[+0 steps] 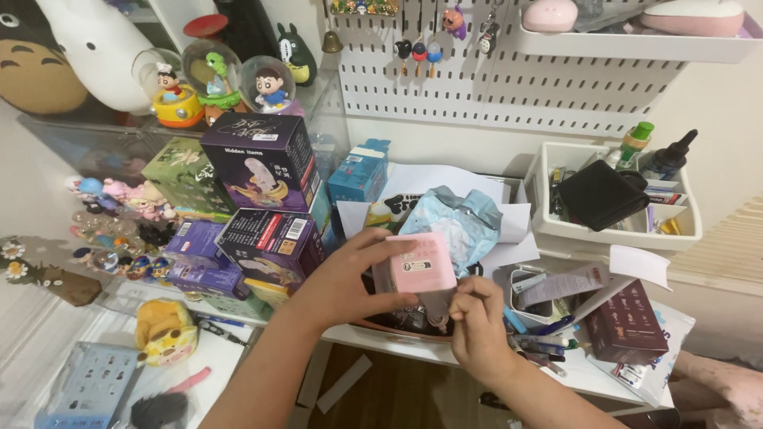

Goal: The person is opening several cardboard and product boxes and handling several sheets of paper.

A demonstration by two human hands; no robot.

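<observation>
Centrally, small pink box (415,264) held above the tabletop (588,380), gripped by left hand (342,280) from 9 o'clock, fingers over its top. Right hand (479,322) at 5 o'clock of the box, fingers pinched at its lower corner. Crumpled blue foil bag (461,218) just behind at 1 o'clock; purple boxes (262,202) stacked at 9 o'clock.

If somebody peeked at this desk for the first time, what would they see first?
Probably the small pink box in the middle, held up by the left hand while the right hand pinches at its bottom corner. Next, the stack of purple boxes to the left, with three toy globes holding little figures behind them. A white pegboard hung with charms fills the back wall.
</observation>
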